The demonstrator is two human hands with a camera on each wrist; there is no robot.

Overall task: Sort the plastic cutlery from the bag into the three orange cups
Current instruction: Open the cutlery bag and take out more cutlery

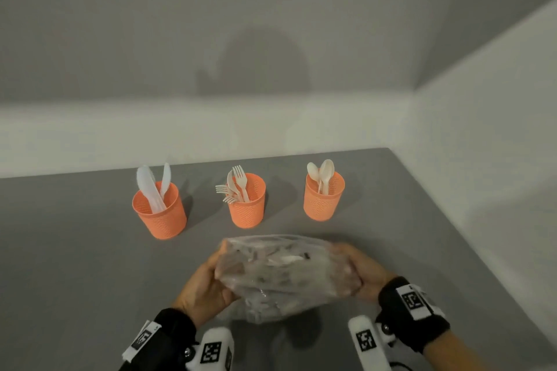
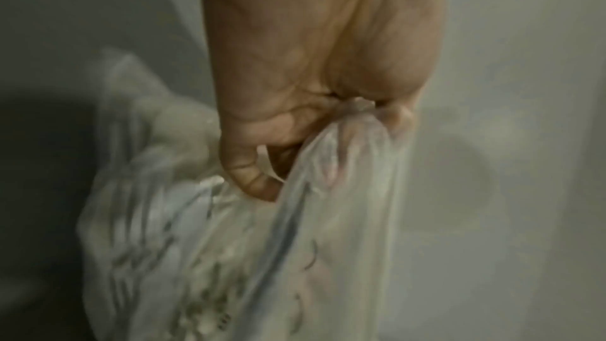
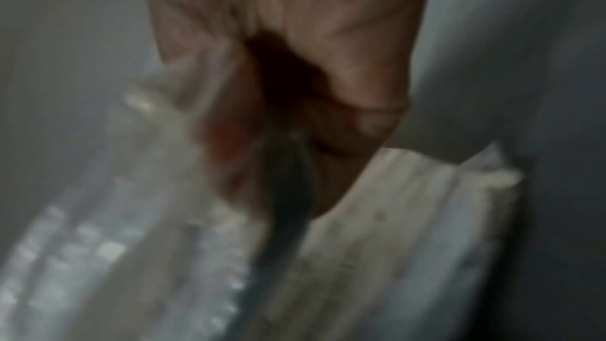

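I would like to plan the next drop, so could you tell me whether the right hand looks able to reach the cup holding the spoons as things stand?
Probably not yet: the path to the spoon cup looks free, but the right hand and left hand both hold the bag.

You've got open table (image 1: 75,250) between the bag (image 1: 280,274) and the three cups (image 1: 247,205), with gaps between each cup; the wall (image 1: 482,144) closes off the right side.

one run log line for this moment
both hands: left hand and right hand grip clear plastic bag above grey table | three orange mesh cups: knives, forks, spoons
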